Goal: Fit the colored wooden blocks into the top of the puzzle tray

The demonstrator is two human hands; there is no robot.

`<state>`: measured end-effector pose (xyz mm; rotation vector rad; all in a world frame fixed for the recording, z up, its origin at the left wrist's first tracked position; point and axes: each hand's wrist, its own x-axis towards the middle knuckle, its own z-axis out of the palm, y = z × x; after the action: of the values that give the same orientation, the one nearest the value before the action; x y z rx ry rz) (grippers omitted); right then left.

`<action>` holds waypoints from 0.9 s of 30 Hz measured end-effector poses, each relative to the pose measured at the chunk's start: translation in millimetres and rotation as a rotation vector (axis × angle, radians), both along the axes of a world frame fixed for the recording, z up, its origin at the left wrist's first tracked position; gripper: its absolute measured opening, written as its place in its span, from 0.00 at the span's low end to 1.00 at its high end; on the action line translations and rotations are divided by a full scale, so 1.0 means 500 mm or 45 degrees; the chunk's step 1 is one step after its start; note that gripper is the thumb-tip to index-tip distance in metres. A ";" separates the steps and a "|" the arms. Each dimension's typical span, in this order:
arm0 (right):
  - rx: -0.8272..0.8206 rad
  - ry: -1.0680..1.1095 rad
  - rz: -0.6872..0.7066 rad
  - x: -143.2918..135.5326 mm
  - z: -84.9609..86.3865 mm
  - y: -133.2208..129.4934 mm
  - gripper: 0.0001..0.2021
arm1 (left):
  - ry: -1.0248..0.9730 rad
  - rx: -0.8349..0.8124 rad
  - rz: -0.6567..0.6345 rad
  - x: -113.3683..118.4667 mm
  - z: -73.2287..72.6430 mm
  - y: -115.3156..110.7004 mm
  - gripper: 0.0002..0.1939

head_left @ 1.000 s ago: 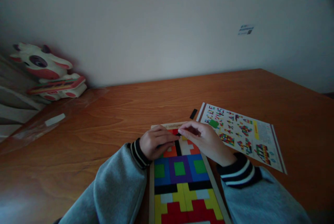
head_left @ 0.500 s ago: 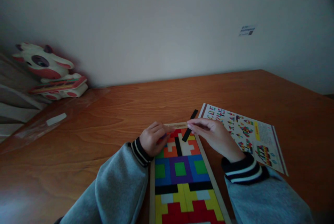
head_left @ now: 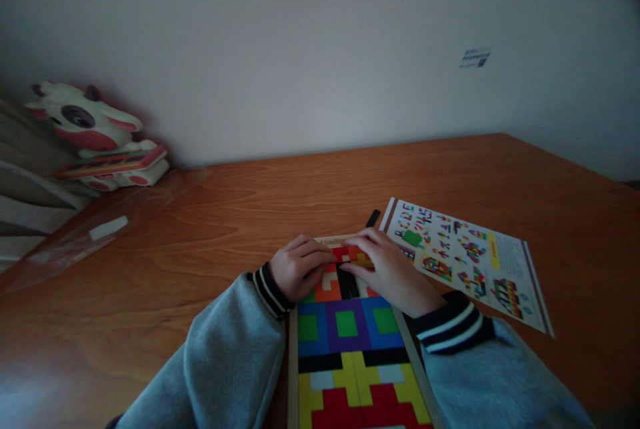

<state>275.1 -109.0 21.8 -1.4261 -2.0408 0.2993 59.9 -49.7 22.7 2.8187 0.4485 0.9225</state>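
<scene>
A wooden puzzle tray (head_left: 293, 382) lies lengthwise before me, filled with colourful block pieces. Over its far end, my right hand (head_left: 393, 276) pinches a black strip (head_left: 353, 286), which lies against another black strip in the tray. Fingertips partly cover it. My left hand (head_left: 300, 268) rests at the tray's far left corner with fingers curled together; whatever lies under them is hidden. Blue and purple pieces with green squares (head_left: 346, 324) form a band across the middle. Yellow pieces (head_left: 353, 376) and red pieces (head_left: 340, 409) fill the near part.
A printed pattern sheet (head_left: 500, 282) lies right of the tray, with a green block (head_left: 412, 238) on it. Another black piece (head_left: 373, 218) sits beyond my right hand. A toy cow with a keyboard (head_left: 115, 142) stands at the far left, near clear plastic (head_left: 65, 249).
My right hand has moved left and down, bringing the black strip from a slant above the tray to beside the other strip. The green block on the sheet is uncovered. My left hand stays nearly still.
</scene>
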 end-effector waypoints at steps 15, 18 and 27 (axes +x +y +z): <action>0.139 -0.171 -0.351 0.084 -0.013 0.039 0.16 | 0.097 -0.183 -0.306 -0.003 0.012 -0.024 0.27; 0.051 -0.226 -0.390 0.090 -0.026 0.044 0.16 | 0.114 -0.212 -0.320 -0.005 0.015 -0.029 0.30; 0.063 -0.171 -0.363 0.074 -0.016 0.045 0.12 | 0.131 -0.229 -0.335 -0.007 0.012 -0.028 0.30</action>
<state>311.9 -86.4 13.7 -1.7194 -1.8995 0.0337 56.3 -63.6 28.9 2.6841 0.1560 0.6529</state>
